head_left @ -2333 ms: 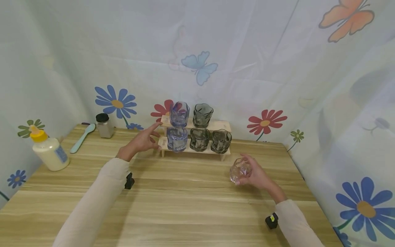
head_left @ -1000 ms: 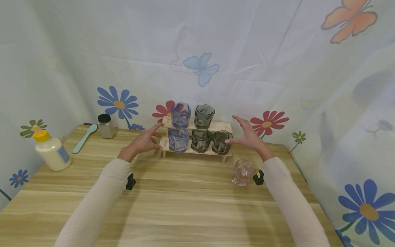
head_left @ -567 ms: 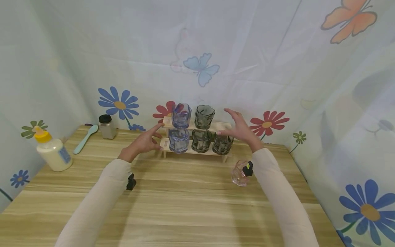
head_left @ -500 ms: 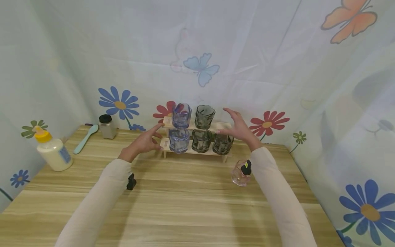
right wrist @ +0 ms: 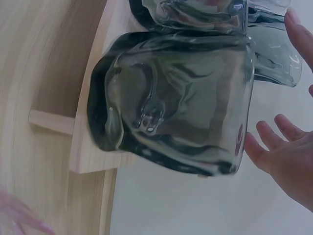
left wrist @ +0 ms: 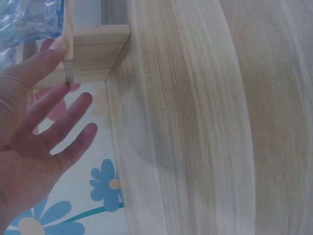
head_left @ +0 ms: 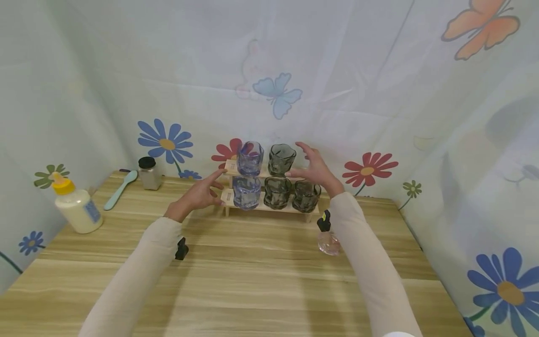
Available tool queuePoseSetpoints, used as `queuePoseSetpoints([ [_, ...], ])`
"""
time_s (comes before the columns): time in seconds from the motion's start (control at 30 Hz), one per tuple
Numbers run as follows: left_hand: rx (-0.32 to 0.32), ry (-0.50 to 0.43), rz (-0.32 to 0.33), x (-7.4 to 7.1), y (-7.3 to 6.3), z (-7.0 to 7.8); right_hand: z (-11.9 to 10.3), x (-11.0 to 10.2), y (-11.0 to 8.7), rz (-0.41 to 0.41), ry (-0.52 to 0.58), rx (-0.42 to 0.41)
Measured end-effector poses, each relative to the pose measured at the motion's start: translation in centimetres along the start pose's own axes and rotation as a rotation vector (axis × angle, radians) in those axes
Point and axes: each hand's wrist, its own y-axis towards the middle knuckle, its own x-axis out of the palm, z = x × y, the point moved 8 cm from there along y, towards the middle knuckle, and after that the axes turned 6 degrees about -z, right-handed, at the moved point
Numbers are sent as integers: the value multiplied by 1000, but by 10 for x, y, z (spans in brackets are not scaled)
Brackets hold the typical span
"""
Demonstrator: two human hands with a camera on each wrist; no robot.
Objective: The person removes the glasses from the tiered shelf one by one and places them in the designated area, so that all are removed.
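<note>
A two-tier wooden rack point(head_left: 228, 197) holds tumblers of wavy glass. On its upper tier stand a bluish tumbler point(head_left: 250, 159) and a grey tumbler point(head_left: 281, 159). Along the lower tier are another bluish tumbler point(head_left: 247, 193) and two more grey ones, the right-hand one point(right wrist: 176, 103) large in the right wrist view. My left hand point(head_left: 200, 194) touches the rack's left end, fingers spread, thumb point(left wrist: 56, 46) against a shelf edge. Holding nothing, my right hand point(head_left: 316, 168) reaches over the lower right tumbler, thumb and fingers parted beside the upper grey tumbler.
A pink tumbler point(head_left: 329, 244) stands on the table point(head_left: 244, 281), partly hidden by the right wrist's camera point(head_left: 324, 221). At the left are a yellow-capped bottle point(head_left: 80, 213), a pale green spoon point(head_left: 120, 189) and a black-lidded jar point(head_left: 149, 175). A flowered curtain point(head_left: 202, 93) hangs behind.
My right hand let go of the pink tumbler, leaving it on the table, and moved up and left to the upper grey tumbler. My left hand stays at the rack's left end.
</note>
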Motion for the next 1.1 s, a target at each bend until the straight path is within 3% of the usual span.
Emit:
queuePoseSetpoints([
  [0.5, -12, -12, -6, -1, 0, 1, -7, 16, 17, -37, 111, 13],
  [1.1, -20, -5, 3, 0, -5, 6, -12, 30, 36, -36, 64, 52],
])
